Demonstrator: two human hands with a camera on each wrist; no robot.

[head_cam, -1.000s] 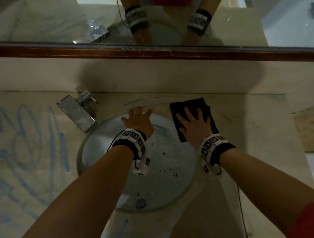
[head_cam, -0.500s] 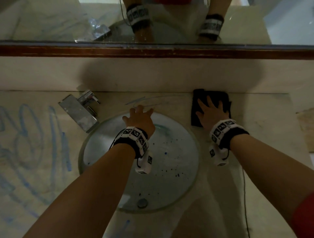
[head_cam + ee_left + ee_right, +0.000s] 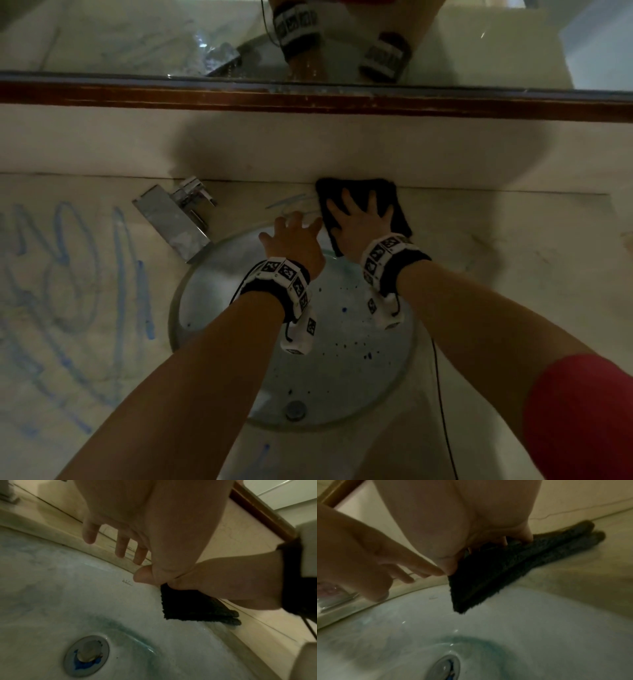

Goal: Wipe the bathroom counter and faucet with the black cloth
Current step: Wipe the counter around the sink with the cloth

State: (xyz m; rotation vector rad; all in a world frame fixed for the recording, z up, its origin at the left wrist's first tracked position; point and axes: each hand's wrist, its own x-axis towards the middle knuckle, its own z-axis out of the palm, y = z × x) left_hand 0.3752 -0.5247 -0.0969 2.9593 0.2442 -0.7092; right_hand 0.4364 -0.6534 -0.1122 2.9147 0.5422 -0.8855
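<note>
The folded black cloth (image 3: 356,186) lies on the beige counter (image 3: 496,246) behind the sink, against the back wall; one corner hangs over the basin edge (image 3: 193,607) (image 3: 505,568). My right hand (image 3: 359,216) presses flat on it with straight, spread fingers. My left hand (image 3: 294,233) rests with spread fingers on the sink's back rim, just left of the cloth and touching the right hand's thumb (image 3: 142,574). The chrome faucet (image 3: 174,219) stands at the sink's back left, apart from both hands.
Thick blue scribbles (image 3: 68,291) cover the counter left of the round sink (image 3: 387,370), and a faint blue streak (image 3: 287,202) lies behind the rim. The basin holds dark specks and a drain (image 3: 295,410). A wood-framed mirror (image 3: 308,99) runs above the backsplash.
My right hand slid the cloth right along the counter, then back left to the wall beside my left hand. The left hand stayed on the sink rim.
</note>
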